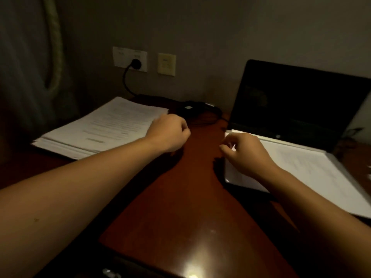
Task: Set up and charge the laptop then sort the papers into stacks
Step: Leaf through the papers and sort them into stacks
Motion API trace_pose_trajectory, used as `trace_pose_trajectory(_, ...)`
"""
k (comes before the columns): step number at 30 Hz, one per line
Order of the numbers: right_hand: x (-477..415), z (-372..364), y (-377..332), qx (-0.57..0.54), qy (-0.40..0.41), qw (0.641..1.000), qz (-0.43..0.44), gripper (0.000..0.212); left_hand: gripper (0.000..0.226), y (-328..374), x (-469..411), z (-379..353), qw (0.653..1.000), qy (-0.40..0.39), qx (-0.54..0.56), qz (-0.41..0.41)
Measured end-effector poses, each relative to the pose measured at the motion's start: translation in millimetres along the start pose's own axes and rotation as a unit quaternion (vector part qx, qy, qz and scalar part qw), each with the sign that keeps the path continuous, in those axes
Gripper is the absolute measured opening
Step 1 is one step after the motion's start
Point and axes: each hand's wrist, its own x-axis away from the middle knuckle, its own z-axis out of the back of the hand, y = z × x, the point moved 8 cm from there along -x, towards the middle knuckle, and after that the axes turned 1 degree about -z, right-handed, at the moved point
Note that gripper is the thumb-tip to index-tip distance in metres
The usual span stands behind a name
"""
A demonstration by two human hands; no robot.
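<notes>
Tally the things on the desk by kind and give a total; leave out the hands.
Paper stacks: 2, the left stack and the stack on the laptop keyboard
Laptop: 1
Charger brick with cable: 1
Total: 4

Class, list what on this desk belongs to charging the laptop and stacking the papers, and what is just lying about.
Belongs to the job:
laptop
papers lying on its keyboard
paper stack on the left
charger brick
plug in the wall socket

Just there:
beige wall plate
curtain
</notes>
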Motion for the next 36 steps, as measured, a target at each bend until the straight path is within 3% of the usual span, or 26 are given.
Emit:
trace_pose_trajectory(3,23,21,43,0.005,0.008,1.0,-0.021,0.017,0.042,49,-3,-45,0.995,-0.088,0.044,0.014)
trace_pose_trajectory(7,44,26,80,0.052,-0.042,0.998,0.002,0.031,0.067,84,-10,-73,0.993,-0.105,0.042,0.042)
trace_pose_trajectory(12,58,25,90,-0.004,-0.116,0.993,-0.006,0.056,0.049,80,-3,-85,0.993,-0.114,0.017,0.033)
trace_pose_trajectory(15,65,21,80,0.035,-0.169,0.985,0.023,0.065,0.04,79,-4,-87,0.99,-0.141,0.016,0.023)
trace_pose_trajectory(18,69,19,70,0.06,-0.185,0.98,0.045,0.073,0.031,76,-8,-87,0.99,-0.134,0.023,0.024)
trace_pose_trajectory(22,70,18,66,0.057,-0.185,0.98,0.054,0.079,0.02,74,-7,-79,0.994,-0.065,0.091,0.014)
trace_pose_trajectory(29,71,25,50,0.057,-0.128,0.986,0.091,0.082,0.05,78,0,-68,0.971,-0.037,0.233,0.038)
trace_pose_trajectory(36,72,22,45,0.047,-0.123,0.987,0.096,0.074,0.055,84,3,-55,0.989,0.007,0.15,-0.015)
